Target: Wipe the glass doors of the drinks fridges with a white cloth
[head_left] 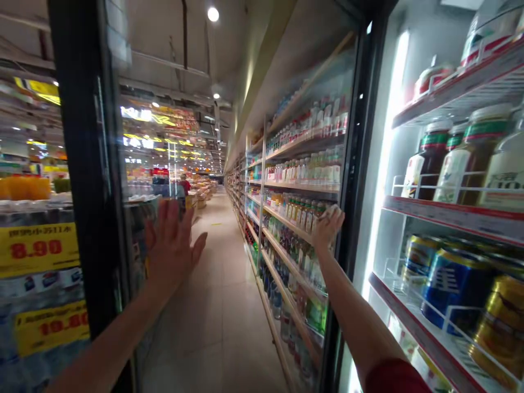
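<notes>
The glass door (221, 305) of a refrigerated cabinet stands open in front of me, edged by a black frame (85, 164). My left hand (170, 243) is raised flat at the pane's left side, fingers spread, with nothing in it. Whether its palm touches the glass I cannot tell. At the pane's right side, my right hand (326, 232) is closed on a crumpled whitish cloth (331, 211), held against or very near the glass. Part of the cloth is covered by the fingers.
On the right, lit cabinet shelves (450, 218) carry bottles (426, 158) and cans (448, 284). Stacked packs with yellow price signs (39, 248) stand at left. Through the pane show a long aisle floor (216, 234), bottle shelves (303, 185) and a distant person (185, 185).
</notes>
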### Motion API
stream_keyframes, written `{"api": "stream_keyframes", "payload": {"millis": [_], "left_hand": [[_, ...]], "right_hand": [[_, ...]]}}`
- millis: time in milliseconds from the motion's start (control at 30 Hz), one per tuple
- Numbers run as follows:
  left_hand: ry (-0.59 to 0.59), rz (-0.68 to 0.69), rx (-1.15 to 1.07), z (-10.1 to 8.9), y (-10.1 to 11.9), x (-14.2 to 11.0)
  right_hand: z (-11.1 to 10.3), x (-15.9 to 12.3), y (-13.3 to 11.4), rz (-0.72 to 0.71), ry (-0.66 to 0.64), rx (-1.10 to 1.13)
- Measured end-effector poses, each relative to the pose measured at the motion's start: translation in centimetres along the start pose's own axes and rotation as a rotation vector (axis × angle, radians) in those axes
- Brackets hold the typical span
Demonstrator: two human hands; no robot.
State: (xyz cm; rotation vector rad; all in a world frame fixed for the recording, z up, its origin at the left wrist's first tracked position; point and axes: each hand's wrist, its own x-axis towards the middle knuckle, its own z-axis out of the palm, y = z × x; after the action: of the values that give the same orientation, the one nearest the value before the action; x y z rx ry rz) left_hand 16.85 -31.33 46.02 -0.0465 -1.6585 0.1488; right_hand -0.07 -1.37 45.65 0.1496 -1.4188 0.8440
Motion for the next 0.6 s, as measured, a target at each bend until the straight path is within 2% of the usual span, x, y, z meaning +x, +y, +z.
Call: {"api": "stream_keyframes", "payload": {"millis": [33,67,133,200,233,267,367,400,433,467,567,600], "left_hand": [[-0.009,-0.022,0.021,-0.1,0.0,1.7],[-0.014,-0.033,0.034,-0.2,0.1,2.9],[-0.015,-0.042,0.045,-0.3,0.2,4.1],[-0.012,-0.044,0.034,-0.3,0.4,4.1],[-0.012,-0.046,0.026,-0.2,0.4,3.9],[-0.009,-0.048,0.017,-0.1,0.4,3.7],[0.004,-0.053,-0.025,0.2,0.2,3.3],[0.009,-0.054,-0.037,0.3,0.1,3.4],[0.013,-0.053,-0.046,0.5,0.0,3.4],[0.018,-0.05,-0.051,0.6,-0.1,3.5],[0.019,-0.034,-0.041,0.9,-0.6,3.6],[0.016,-0.026,-0.034,1.0,-0.7,3.5]], "right_hand": [[0.1,0.8,-0.2,0.018,0.023,0.002],[0.2,1.2,-0.7,-0.04,-0.012,0.017],[0.1,1.0,-1.6,-0.305,-0.191,0.067],[-0.1,1.0,-1.8,-0.564,-0.354,0.09],[-0.2,1.4,-1.5,-0.57,-0.343,0.075],[-0.2,2.2,-1.1,-0.487,-0.272,0.047],[0.3,4.8,-0.9,-0.105,0.019,-0.03],[0.7,5.1,-1.6,-0.073,0.048,-0.034],[1.1,4.9,-2.7,-0.124,0.025,-0.02],[1.4,4.4,-4.0,-0.24,-0.039,0.005],[2.0,2.6,-7.0,-0.739,-0.334,0.094],[2.0,2.7,-7.2,-0.798,-0.373,0.095]]}}
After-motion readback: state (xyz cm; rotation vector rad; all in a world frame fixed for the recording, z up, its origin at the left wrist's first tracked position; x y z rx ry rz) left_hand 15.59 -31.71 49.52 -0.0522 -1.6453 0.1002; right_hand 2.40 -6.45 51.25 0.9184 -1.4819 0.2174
